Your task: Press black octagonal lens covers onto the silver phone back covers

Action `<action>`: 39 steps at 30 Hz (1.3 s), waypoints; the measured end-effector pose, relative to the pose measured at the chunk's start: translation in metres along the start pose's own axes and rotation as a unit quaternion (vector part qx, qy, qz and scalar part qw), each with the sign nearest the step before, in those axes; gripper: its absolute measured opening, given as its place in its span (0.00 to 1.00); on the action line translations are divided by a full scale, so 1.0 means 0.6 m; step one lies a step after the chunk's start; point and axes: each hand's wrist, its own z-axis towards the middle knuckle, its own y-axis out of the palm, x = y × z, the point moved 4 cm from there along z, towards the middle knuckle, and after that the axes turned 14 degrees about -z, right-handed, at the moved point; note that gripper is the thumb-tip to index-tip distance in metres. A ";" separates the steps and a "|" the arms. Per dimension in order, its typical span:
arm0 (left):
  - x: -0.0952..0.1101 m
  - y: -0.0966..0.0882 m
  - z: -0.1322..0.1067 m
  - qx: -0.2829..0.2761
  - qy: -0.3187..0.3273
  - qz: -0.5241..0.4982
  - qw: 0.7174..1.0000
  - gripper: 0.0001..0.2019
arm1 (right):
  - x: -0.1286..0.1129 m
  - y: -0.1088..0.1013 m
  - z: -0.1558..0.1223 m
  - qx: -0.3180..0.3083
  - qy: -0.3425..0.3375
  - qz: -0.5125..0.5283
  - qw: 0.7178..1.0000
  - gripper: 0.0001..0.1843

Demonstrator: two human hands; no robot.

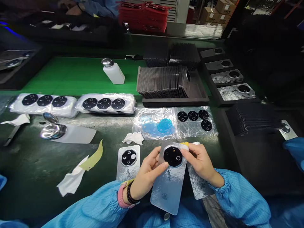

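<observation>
My left hand (147, 172) grips a silver phone back cover (169, 183) by its left edge, thumb near the black octagonal camera lens piece (173, 156). My right hand (199, 160) is pinched at the cover's top right corner, with a small yellow tab (184, 144) by its fingertips. Another silver cover (197, 185) lies under my right wrist. A third cover with a camera ring (128, 162) lies flat just left of my left hand.
Clear bags of black lens pieces (194, 119) and blue film discs (161, 126) lie beyond my hands. A tray of stacked covers (166, 83) stands behind. A white bottle (114, 72), wipes (133, 138), peeled film scraps (80, 171) and more bagged lenses (104, 103) sit left.
</observation>
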 end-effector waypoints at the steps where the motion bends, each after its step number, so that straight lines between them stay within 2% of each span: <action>1: 0.000 0.000 0.000 0.000 0.001 0.000 1.000 0.21 | 0.001 0.000 -0.001 -0.005 0.000 -0.008 1.000 0.20; 9: 0.006 -0.001 0.002 0.014 0.022 -0.013 1.000 0.18 | 0.001 0.006 -0.004 -0.059 -0.022 0.027 0.998 0.08; 15: 0.006 -0.001 0.000 0.014 0.041 0.026 0.999 0.17 | 0.004 0.007 0.000 -0.068 -0.012 0.054 0.996 0.09; 22: 0.008 -0.003 -0.009 0.014 0.098 0.135 0.986 0.17 | 0.007 0.007 0.004 -0.105 -0.004 0.097 0.990 0.10; 27: 0.009 -0.006 -0.013 0.003 0.151 0.165 0.975 0.17 | 0.006 0.002 0.002 -0.129 -0.011 0.095 0.987 0.11; 30: 0.018 0.000 -0.015 -0.006 0.155 0.210 0.965 0.20 | 0.005 0.000 -0.001 -0.133 -0.030 0.059 0.989 0.12; 33: 0.031 0.005 -0.017 0.016 0.182 0.254 0.950 0.23 | 0.001 -0.003 -0.004 -0.116 -0.067 -0.001 0.991 0.12; 39: 0.040 0.006 -0.017 0.039 0.214 0.286 0.933 0.17 | -0.010 -0.008 -0.007 -0.082 -0.145 -0.049 0.985 0.18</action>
